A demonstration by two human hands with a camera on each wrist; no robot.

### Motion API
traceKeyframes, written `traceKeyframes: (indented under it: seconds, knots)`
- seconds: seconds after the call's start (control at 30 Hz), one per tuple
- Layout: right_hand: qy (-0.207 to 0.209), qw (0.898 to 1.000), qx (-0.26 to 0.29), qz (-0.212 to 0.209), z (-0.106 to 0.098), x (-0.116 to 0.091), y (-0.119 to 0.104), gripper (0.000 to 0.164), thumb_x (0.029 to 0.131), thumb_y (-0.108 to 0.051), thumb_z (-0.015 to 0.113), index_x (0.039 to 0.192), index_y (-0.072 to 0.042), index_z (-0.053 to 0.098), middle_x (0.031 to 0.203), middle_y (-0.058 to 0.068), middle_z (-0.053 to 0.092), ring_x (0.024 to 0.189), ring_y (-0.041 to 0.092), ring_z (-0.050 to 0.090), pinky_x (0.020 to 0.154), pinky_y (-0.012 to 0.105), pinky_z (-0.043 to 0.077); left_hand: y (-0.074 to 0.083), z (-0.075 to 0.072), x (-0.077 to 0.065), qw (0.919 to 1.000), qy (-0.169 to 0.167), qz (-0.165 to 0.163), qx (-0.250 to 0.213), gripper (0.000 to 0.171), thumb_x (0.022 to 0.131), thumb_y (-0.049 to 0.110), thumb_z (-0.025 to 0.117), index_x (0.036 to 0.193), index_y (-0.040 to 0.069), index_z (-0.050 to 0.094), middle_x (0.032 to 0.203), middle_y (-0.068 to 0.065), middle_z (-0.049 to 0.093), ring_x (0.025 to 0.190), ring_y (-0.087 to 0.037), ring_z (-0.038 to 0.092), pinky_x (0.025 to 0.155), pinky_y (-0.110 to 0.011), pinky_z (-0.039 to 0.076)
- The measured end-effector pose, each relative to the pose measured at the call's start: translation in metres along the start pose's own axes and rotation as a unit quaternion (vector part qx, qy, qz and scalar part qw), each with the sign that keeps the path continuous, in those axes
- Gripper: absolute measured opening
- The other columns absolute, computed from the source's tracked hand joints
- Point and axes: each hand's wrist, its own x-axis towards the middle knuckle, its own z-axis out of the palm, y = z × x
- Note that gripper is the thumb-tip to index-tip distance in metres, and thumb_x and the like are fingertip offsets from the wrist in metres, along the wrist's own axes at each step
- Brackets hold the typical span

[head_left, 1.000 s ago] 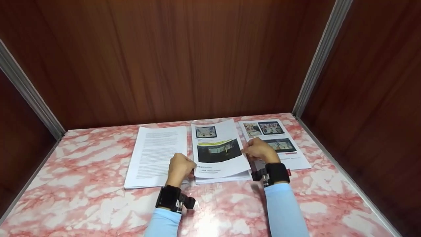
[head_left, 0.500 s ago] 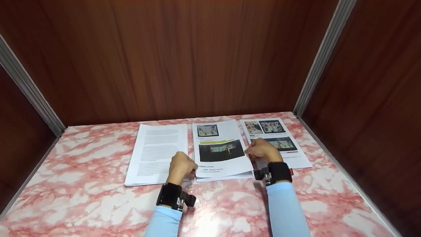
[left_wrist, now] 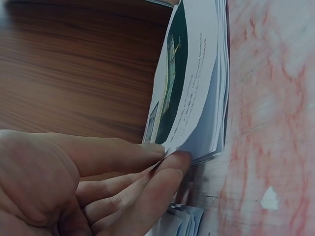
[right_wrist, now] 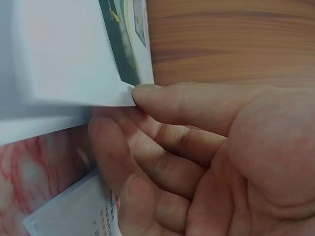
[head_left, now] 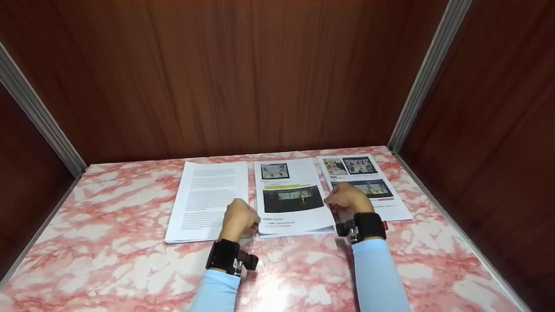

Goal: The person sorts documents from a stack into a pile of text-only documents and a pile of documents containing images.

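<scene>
Marble-patterned tabletop [head_left: 108, 260] in pink and white carries three paper stacks side by side. Largest to the eye is the text stack [head_left: 208, 199] on the left, then the middle stack [head_left: 290, 199] topped by a dark photo page, then the photo stack [head_left: 368, 186] on the right. The left hand [head_left: 237, 219] pinches the middle stack's left edge between thumb and curled fingers [left_wrist: 147, 191]. The right hand [head_left: 347, 197] touches its right edge with thumb tip and curled fingers [right_wrist: 162, 132].
</scene>
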Motion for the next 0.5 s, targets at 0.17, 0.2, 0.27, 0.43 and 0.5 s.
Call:
traceKeyframes:
  seconds: [0.17, 0.2, 0.27, 0.43, 0.5]
  knots:
    - [0.001, 1.0, 0.005, -0.003, -0.0016, -0.0005, 0.0013, 0.019, 0.08, -0.013, 0.064, 0.093, 0.001, 0.066, 0.078, 0.008, 0.065, 0.07, 0.018, 0.063, 0.065, 0.029, 0.052, 0.001, 0.0007, -0.0007, 0.9999, -0.007, -0.003, 0.013, 0.007, 0.064, 0.0, 0.07, 0.069, 0.003, 0.065, 0.061, -0.012, 0.068, 0.048, -0.02, 0.065, 0.049, -0.03, 0.054]
    - [0.003, 1.0, -0.004, -0.007, -0.0017, -0.0007, 0.0015, 0.019, 0.08, -0.013, 0.063, 0.093, 0.001, 0.066, 0.077, 0.008, 0.066, 0.069, 0.017, 0.063, 0.064, 0.029, 0.052, 0.0009, 0.0009, -0.0008, 0.9999, -0.009, -0.004, 0.011, 0.007, 0.064, 0.0, 0.07, 0.068, 0.003, 0.065, 0.062, -0.013, 0.068, 0.049, -0.02, 0.065, 0.049, -0.03, 0.054]
    - [0.009, 1.0, -0.009, -0.009, -0.0017, -0.0006, 0.0019, 0.019, 0.079, -0.013, 0.063, 0.092, 0.001, 0.068, 0.076, 0.008, 0.067, 0.068, 0.017, 0.063, 0.061, 0.028, 0.051, 0.0012, 0.0011, -0.0015, 0.9999, -0.014, -0.003, 0.008, 0.008, 0.064, 0.0, 0.071, 0.067, 0.002, 0.063, 0.062, -0.014, 0.068, 0.049, -0.02, 0.065, 0.049, -0.031, 0.054]
    - [0.006, 1.0, 0.021, 0.005, -0.0018, 0.0003, 0.0036, 0.019, 0.081, -0.012, 0.063, 0.095, 0.002, 0.065, 0.08, 0.009, 0.066, 0.069, 0.018, 0.063, 0.064, 0.03, 0.053, 0.003, 0.0016, -0.0026, 0.9997, -0.017, -0.008, 0.017, 0.011, 0.064, 0.003, 0.073, 0.068, 0.003, 0.063, 0.062, -0.013, 0.069, 0.05, -0.02, 0.066, 0.048, -0.029, 0.054]
    - [0.003, 0.999, 0.031, 0.01, -0.002, 0.0002, 0.0044, 0.019, 0.082, -0.011, 0.062, 0.096, 0.002, 0.064, 0.081, 0.01, 0.066, 0.07, 0.019, 0.064, 0.066, 0.031, 0.054, 0.004, 0.0013, -0.0029, 0.9994, -0.017, -0.011, 0.026, 0.011, 0.065, 0.005, 0.073, 0.069, 0.003, 0.063, 0.061, -0.012, 0.069, 0.05, -0.02, 0.066, 0.047, -0.028, 0.053]
